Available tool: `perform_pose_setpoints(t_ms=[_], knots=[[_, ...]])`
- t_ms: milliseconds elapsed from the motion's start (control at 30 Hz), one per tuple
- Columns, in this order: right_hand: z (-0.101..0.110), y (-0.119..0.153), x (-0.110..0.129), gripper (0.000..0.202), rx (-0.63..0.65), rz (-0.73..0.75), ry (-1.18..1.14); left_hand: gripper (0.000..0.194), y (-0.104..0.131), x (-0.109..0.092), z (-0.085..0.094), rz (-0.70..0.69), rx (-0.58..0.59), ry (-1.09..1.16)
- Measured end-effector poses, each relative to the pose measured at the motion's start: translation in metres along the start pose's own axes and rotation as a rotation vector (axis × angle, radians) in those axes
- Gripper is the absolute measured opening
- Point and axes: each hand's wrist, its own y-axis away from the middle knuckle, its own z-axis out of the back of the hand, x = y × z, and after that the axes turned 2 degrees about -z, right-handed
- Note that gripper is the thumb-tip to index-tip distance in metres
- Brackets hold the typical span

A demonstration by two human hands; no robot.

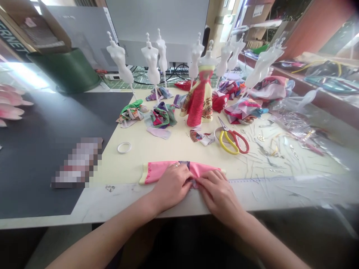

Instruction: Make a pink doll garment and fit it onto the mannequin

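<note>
A strip of pink fabric with a pale yellow border at its ends and a dark patterned patch in the middle lies crosswise near the table's front edge. My left hand rests on it, fingers closed on the cloth around its middle. Close beside it, my right hand pinches the same fabric, where a small bunched fold shows between the two hands. The fingertips partly hide that fold. Behind the hands lie scissors with one yellow and one red handle, blades pointing away.
Several white mannequin forms stand at the back, one in a red and yellow dress. Cloth scraps lie around their bases. A tape roll sits at left; clear plastic strips and a plastic bag lie at right.
</note>
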Motion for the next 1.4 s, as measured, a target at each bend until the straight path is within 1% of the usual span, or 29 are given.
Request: perform_pose_setpoints(t_ms=[100, 200, 300, 367, 433, 500, 633, 733, 833, 900, 1000, 1167, 1267, 1400], knots=[[0.0, 0.002, -0.003, 0.021, -0.001, 0.003, -0.019, 0.01, -0.002, 0.001, 0.002, -0.008, 0.01, -0.003], [0.0, 0.003, -0.005, 0.023, 0.003, 0.011, -0.024, 0.012, 0.002, 0.002, 0.005, -0.036, 0.002, 0.008], [-0.001, 0.004, -0.005, 0.023, 0.002, 0.018, -0.023, 0.016, 0.008, 0.006, 0.006, -0.115, 0.019, 0.009], [-0.002, 0.004, -0.006, 0.023, 0.001, 0.018, -0.024, 0.018, 0.012, 0.009, 0.004, -0.178, -0.001, -0.01], [-0.002, 0.004, -0.006, 0.022, 0.002, 0.015, -0.026, 0.019, 0.015, 0.012, 0.002, -0.21, -0.036, -0.024], [-0.002, 0.004, -0.005, 0.021, 0.006, 0.01, -0.029, 0.018, 0.018, 0.012, 0.0, -0.194, -0.049, -0.022], [-0.002, 0.005, -0.005, 0.02, 0.01, 0.005, -0.038, 0.013, 0.018, 0.006, 0.0, -0.11, -0.039, 0.008], [-0.002, 0.005, -0.006, 0.02, 0.016, 0.006, -0.039, 0.008, 0.014, 0.0, 0.002, -0.053, -0.063, 0.054], [-0.002, 0.005, -0.006, 0.02, 0.023, 0.012, -0.03, 0.01, 0.009, -0.004, 0.002, -0.001, -0.083, 0.072], [-0.002, 0.004, -0.006, 0.02, 0.025, 0.014, -0.023, 0.007, 0.007, -0.005, 0.0, 0.021, -0.084, 0.07], [-0.001, 0.004, -0.006, 0.02, 0.022, 0.016, -0.022, 0.004, 0.005, -0.005, -0.002, 0.034, -0.068, 0.074], [-0.001, 0.004, -0.006, 0.019, -0.005, 0.031, -0.031, 0.01, 0.004, -0.006, -0.002, 0.038, -0.05, 0.117], [0.0, 0.005, -0.006, 0.019, -0.014, 0.054, -0.028, 0.011, 0.006, -0.006, -0.001, 0.038, -0.06, 0.124], [0.002, 0.006, -0.006, 0.024, 0.024, 0.114, 0.01, 0.012, 0.011, -0.005, -0.002, 0.008, -0.1, 0.118]])
